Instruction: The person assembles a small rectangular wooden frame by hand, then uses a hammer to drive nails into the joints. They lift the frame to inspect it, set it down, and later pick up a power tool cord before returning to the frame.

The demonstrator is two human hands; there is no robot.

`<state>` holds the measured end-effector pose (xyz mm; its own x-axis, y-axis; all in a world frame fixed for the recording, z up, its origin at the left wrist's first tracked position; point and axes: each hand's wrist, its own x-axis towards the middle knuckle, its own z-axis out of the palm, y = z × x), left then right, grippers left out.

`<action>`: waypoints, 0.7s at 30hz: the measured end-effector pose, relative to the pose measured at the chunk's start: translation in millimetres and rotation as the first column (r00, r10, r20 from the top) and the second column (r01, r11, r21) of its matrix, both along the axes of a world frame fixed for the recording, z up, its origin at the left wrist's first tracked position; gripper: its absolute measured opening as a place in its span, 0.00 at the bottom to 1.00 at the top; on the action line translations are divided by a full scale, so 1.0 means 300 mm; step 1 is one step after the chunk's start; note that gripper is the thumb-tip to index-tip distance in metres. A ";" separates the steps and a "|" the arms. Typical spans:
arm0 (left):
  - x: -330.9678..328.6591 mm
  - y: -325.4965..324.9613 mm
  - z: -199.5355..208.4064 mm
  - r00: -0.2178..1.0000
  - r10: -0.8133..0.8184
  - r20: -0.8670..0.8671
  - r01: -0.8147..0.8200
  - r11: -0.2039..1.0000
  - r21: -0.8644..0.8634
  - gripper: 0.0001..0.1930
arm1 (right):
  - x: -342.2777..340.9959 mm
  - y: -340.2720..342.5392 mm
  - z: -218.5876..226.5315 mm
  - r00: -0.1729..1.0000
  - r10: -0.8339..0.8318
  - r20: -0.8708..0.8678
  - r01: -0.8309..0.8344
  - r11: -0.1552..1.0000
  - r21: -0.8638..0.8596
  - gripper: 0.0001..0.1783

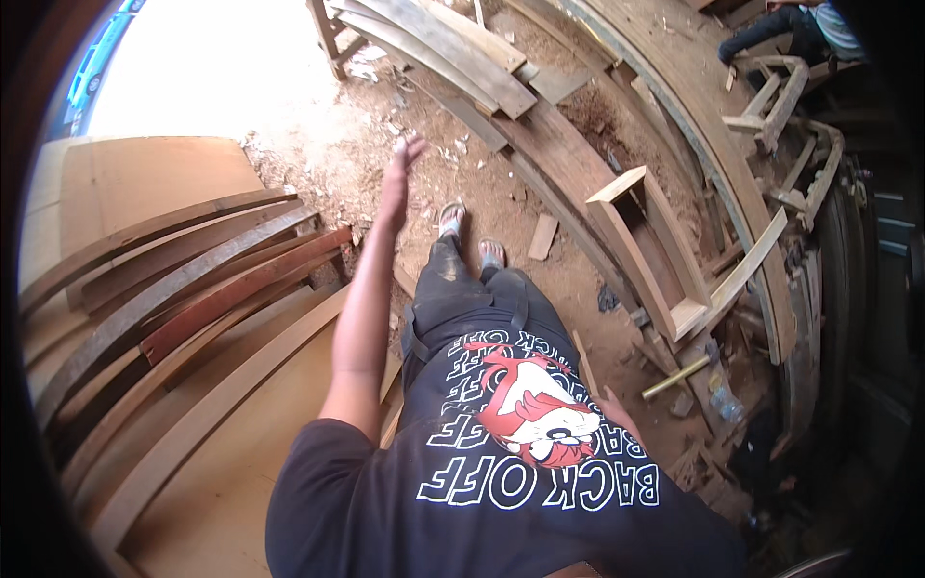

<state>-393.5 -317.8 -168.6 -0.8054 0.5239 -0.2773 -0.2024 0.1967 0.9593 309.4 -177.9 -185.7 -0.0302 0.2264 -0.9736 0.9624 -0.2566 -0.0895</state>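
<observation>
My left arm stretches forward over the dirt floor. At its end my left hand [409, 152] is open, fingers extended and slightly blurred, with nothing in them; it touches nothing. My right hand [614, 408] shows only as a strip of skin beside the right side of my dark printed shirt [385, 511]. Its fingers are hidden, so I cannot tell what it holds. Nearest to it on the right are a short pale wooden stick [674, 378] and a rectangular wooden frame [665, 246], like an open box, resting on a long plank bench [559, 149].
Several long boards [231, 279] lie stacked at the left on a large plywood sheet [164, 173]. More planks [453, 43] lie on the far bench end. Wooden chair-like frames [795, 173] stand at the right, near a seated person [805, 34]. A small wood offcut [542, 236] lies by my feet.
</observation>
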 end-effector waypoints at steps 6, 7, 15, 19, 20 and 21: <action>-0.256 -0.267 -0.306 0.996 -0.079 0.048 0.090 0.951 -0.294 0.39 | -0.296 -0.124 0.275 0.988 -0.031 0.148 0.000 0.979 0.205 0.55; -0.238 -0.346 -0.387 0.990 -0.065 0.127 0.115 0.890 -0.442 0.38 | -0.370 -0.127 0.313 0.992 0.003 0.130 -0.032 0.976 0.217 0.54; -0.115 -0.881 -0.728 0.837 -0.229 0.497 0.548 0.352 -0.759 0.35 | -0.799 -0.144 0.627 0.914 0.387 -0.124 -0.265 0.799 0.540 0.54; -0.289 -0.788 -0.799 0.876 -0.322 0.359 0.480 0.508 -0.715 0.29 | -0.872 -0.088 0.753 0.836 0.548 -0.022 -0.340 0.550 0.763 0.53; -0.338 -0.722 -0.794 0.855 -0.302 0.422 0.519 0.471 -0.713 0.28 | -0.878 -0.055 0.765 0.817 0.575 0.026 -0.355 0.467 0.810 0.53; -0.384 -0.643 -0.777 0.861 -0.238 0.450 0.506 0.508 -0.698 0.24 | -0.878 -0.007 0.760 0.842 0.537 0.053 -0.331 0.438 0.836 0.53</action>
